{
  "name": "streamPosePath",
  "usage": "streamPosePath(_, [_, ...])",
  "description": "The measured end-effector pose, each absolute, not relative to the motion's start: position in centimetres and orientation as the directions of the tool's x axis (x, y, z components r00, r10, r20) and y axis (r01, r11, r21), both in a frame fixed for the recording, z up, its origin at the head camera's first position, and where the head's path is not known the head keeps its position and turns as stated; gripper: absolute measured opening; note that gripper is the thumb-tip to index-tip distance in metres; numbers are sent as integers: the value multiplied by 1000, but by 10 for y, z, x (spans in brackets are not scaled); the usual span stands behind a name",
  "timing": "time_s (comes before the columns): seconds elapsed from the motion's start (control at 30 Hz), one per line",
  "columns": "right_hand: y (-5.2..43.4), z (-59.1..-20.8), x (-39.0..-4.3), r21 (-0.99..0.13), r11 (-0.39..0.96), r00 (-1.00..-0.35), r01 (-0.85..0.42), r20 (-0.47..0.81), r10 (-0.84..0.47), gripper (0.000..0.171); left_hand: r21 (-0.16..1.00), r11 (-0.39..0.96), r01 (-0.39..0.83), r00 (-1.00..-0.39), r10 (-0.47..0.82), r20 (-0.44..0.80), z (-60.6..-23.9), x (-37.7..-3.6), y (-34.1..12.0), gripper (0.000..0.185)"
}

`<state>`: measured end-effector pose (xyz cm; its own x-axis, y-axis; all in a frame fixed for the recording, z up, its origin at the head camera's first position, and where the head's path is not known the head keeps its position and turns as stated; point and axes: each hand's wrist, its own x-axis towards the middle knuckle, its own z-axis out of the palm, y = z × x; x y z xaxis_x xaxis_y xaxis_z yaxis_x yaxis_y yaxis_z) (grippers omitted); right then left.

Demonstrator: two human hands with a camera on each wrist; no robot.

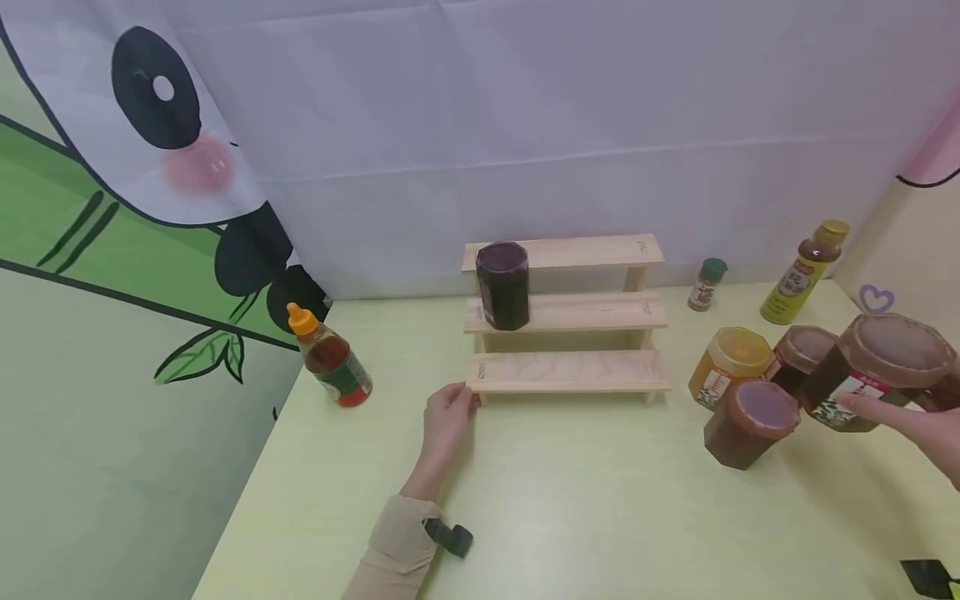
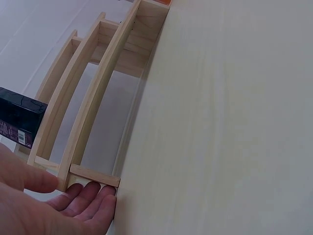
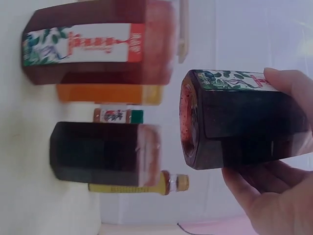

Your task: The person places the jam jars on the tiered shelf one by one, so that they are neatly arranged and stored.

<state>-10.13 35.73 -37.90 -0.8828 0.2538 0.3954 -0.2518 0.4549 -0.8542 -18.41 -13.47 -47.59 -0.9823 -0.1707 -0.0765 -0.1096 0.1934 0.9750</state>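
My left hand (image 1: 447, 417) grips the lower left corner of a three-tier wooden shelf (image 1: 566, 371). In the left wrist view its thumb lies against the step's end, with the fingers curled at the side panel (image 2: 95, 175). A dark jar (image 1: 504, 287) stands upright at the left of the middle tier. On the far right, my right hand (image 1: 922, 429) holds a large dark red faceted jar (image 1: 855, 383) with a pinkish lid and a white and red label. The right wrist view shows that jar's base (image 3: 188, 122) raised off the table, thumb and fingers around its sides.
Near the held jar stand an orange jar with a yellow lid (image 1: 731, 362), a dark jar (image 1: 798, 354) and a dark red jar (image 1: 750, 425). Behind are a small green-capped bottle (image 1: 705, 287) and a yellow-labelled bottle (image 1: 798, 279). An orange-tipped squeeze bottle (image 1: 330, 358) stands at left.
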Motion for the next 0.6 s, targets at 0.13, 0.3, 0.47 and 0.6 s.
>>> streamPosePath(0.13, [347, -370, -106, -850, 467, -884, -244, 393, 254, 77, 977, 190, -93, -986, -157, -63, -477, -184, -135, 31])
streamPosePath(0.3, [329, -357, -113, -870, 442, -898, -219, 357, 256, 70, 977, 187, -103, -984, -162, -72, -476, -184, -134, 31])
streamPosePath(0.47, [310, -346, -120, -891, 415, -923, -186, 303, 239, 62, 973, 199, -114, -981, -177, -78, -475, -183, -134, 30])
streamPosePath(0.6, [294, -342, -129, -898, 371, -928, -237, 322, 189, 62, 974, 197, -115, -980, -181, -79, -475, -183, -133, 30])
